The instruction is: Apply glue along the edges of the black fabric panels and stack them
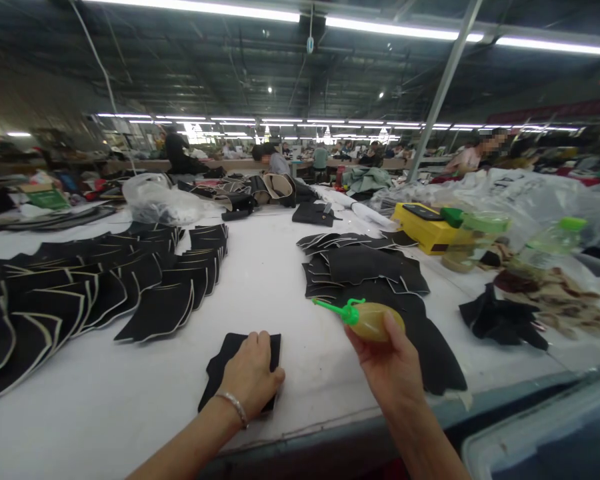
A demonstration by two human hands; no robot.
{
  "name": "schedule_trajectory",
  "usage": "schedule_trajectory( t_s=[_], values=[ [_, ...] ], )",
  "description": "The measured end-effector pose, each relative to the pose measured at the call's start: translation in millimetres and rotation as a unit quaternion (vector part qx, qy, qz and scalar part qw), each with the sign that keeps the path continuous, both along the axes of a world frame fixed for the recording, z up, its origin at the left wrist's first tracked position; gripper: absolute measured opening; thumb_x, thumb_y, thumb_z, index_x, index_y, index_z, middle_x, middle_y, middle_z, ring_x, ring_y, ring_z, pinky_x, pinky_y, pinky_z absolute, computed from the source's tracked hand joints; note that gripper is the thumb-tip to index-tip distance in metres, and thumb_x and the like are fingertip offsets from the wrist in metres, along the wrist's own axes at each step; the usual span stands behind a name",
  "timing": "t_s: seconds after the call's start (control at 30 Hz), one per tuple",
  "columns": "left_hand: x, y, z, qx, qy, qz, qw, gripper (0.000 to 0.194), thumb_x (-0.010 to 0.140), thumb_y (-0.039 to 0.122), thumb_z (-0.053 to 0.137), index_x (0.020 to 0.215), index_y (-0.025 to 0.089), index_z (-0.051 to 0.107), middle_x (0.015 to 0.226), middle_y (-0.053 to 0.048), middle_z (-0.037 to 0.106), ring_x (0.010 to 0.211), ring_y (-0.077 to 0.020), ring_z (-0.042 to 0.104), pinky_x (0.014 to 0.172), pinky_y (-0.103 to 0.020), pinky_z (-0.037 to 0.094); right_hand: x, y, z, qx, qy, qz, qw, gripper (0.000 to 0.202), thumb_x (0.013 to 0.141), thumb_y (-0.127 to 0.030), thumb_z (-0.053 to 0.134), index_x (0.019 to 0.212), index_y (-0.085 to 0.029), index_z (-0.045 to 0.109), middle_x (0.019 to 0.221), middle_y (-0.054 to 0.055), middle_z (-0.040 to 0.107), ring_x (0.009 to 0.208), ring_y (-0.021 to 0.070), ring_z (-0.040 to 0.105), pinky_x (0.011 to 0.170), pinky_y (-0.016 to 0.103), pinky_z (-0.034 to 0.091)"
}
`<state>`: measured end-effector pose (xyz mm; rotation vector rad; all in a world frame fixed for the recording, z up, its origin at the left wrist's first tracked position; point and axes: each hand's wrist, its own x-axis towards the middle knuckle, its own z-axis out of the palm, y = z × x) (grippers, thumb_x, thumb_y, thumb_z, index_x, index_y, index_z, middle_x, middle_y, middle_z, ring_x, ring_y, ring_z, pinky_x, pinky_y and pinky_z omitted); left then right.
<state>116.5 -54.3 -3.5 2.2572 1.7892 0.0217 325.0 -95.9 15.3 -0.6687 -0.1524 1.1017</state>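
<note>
Nearest us, our left forearm [185, 443] crosses the worktop [265, 280]. Fanned black pieces [155, 310] lie leftmost; our left hand [253, 373] has its fingers bunched on one panel [227, 350], pinch uncertain; our right hand [393, 370] has its fingers round a bottle [377, 323]; stacked pieces [365, 263] lie beyond. Which are finished, we cannot tell.

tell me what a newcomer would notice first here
Probably the yellow bottle with its bright green nozzle, held in the right hand just right of centre. Next, the left hand on a black piece near the table's front edge, and the fanned black pieces at left. Farther back on the right, a yellow box also stands out.
</note>
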Motion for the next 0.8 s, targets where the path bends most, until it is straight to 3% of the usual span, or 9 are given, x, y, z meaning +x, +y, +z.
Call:
schedule_trajectory(
  t_s=[0.23,0.4,0.63,0.73,0.8],
  values=[
    [-5.0,-3.6,5.7,-0.015,0.031,-0.019,0.999,0.032,0.077,0.024,0.049,0.108,0.016,0.052,0.114,-0.013,0.054,0.107,-0.0287,0.054,0.082,-0.038,0.047,-2.2,0.8,-2.7,-0.016,-0.03,0.014,0.999,0.037,0.051,-0.031,0.09,0.081,-0.018,0.073,0.085,0.003,0.075,0.078,0.0209,0.071,0.069,0.033,0.063],
    [4.3,-5.0,9.6,-0.017,0.06,-0.014,0.998,0.033,0.072,0.017,0.051,0.104,0.013,0.055,0.112,-0.015,0.055,0.106,-0.03,0.055,0.081,-0.039,0.049,-1.6,1.6,-4.5,-0.018,-0.047,0.025,0.998,0.034,0.054,-0.033,0.088,0.081,-0.019,0.073,0.085,0.003,0.075,0.079,0.0211,0.07,0.069,0.033,0.062],
    [-1.4,4.8,10.7,0.006,0.097,-0.07,0.993,0.032,0.079,0.006,0.04,0.1,0.013,0.062,0.107,-0.015,0.059,0.096,-0.026,0.061,0.079,-0.036,0.047,2.4,-0.3,-8.9,-0.017,-0.081,0.034,0.996,0.038,0.054,-0.035,0.089,0.084,-0.018,0.071,0.084,0.003,0.073,0.078,0.0208,0.069,0.068,0.031,0.06],
    [-15.8,12.4,13.4,-0.024,0.052,-0.097,0.994,0.031,0.086,0.015,0.039,0.097,0.018,0.067,0.1,-0.011,0.063,0.09,-0.0227,0.062,0.079,-0.033,0.045,2.7,-2.8,-12.2,-0.007,-0.148,0.039,0.988,0.04,0.059,-0.037,0.087,0.09,-0.02,0.068,0.084,0.001,0.071,0.078,0.0195,0.067,0.067,0.028,0.057],
    [-23.9,15.3,14.3,-0.043,0.005,-0.109,0.993,0.035,0.089,0.021,0.038,0.105,0.023,0.068,0.095,-0.008,0.064,0.087,-0.021,0.063,0.078,-0.031,0.044,1.1,-4.6,-11.9,0.003,-0.24,0.041,0.97,0.044,0.061,-0.037,0.086,0.098,-0.022,0.065,0.084,0.0,0.068,0.077,0.0194,0.064,0.065,0.027,0.054]
  ],
)
